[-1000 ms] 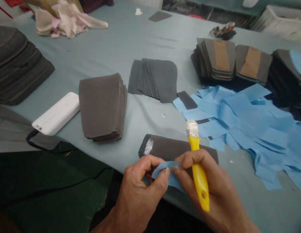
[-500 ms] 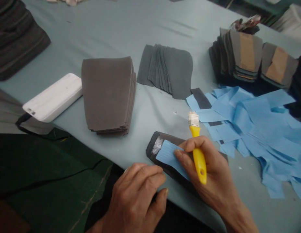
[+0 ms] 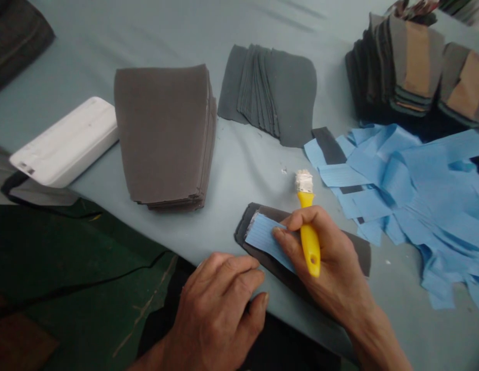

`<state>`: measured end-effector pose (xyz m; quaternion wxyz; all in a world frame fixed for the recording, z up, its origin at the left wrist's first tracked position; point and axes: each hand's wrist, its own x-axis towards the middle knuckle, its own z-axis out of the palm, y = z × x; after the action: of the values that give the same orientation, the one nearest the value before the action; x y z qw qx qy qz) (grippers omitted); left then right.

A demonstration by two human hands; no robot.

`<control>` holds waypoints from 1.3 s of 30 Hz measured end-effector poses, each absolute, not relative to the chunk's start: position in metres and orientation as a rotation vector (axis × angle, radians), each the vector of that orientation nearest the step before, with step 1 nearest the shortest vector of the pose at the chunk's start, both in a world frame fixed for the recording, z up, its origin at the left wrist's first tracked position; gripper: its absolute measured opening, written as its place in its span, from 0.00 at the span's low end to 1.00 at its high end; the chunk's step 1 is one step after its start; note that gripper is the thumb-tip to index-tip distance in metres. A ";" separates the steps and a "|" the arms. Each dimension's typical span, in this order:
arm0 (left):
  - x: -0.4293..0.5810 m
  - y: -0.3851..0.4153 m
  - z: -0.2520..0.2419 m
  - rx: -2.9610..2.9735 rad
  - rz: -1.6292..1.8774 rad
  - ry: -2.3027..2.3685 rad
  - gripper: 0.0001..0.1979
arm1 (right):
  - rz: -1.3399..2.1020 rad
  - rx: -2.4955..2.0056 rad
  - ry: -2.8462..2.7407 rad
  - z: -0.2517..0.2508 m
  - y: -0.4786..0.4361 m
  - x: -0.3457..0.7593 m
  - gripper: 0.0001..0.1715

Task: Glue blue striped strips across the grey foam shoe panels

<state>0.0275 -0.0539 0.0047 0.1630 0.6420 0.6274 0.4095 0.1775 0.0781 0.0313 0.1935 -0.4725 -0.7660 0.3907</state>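
Note:
My right hand (image 3: 328, 257) is closed round a small paintbrush (image 3: 310, 242) with a yellow handle; its white-coated bristles point away from me. The same hand's thumb and fingertip hold a light blue strip (image 3: 262, 237) against a dark fabric piece (image 3: 243, 226) at the table's near edge. The strip covers most of that piece's left end, and a thin whitish line shows at its edge. My left hand (image 3: 224, 304) rests at the table edge just left of the fabric, fingers loosely bent, thumb apart, with nothing visible in it.
A brown fabric stack (image 3: 164, 134) stands left of centre beside a white device (image 3: 65, 141) with a black cable. Grey pieces (image 3: 295, 98) lie fanned behind. Loose blue strips (image 3: 417, 180) spread at right, before bundled dark pieces (image 3: 397, 62). More dark cloth (image 3: 19, 41) sits far left.
The blue strip has moved left and now covers the white smear on the dark piece. My right hand and brush shifted slightly with it. The view has tilted down a little.

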 end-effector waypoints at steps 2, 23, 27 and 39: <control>0.027 -0.053 0.005 1.829 1.155 1.793 0.08 | 1.067 -1.312 -2.157 0.030 0.078 0.178 0.09; 0.012 -0.046 0.014 1.787 1.144 1.755 0.10 | 0.948 -1.267 -2.263 0.028 0.080 0.173 0.06; 0.009 -0.038 0.015 1.858 1.109 1.778 0.12 | 0.931 -1.258 -2.280 0.028 0.080 0.173 0.06; 0.003 -0.028 0.009 1.977 0.941 1.889 0.11 | 0.914 -1.251 -2.290 0.028 0.080 0.171 0.08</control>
<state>0.0029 -0.0285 0.0090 0.1243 0.6783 0.6482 0.3229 0.1715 0.0802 0.0282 0.1874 -0.4444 -0.8136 0.3248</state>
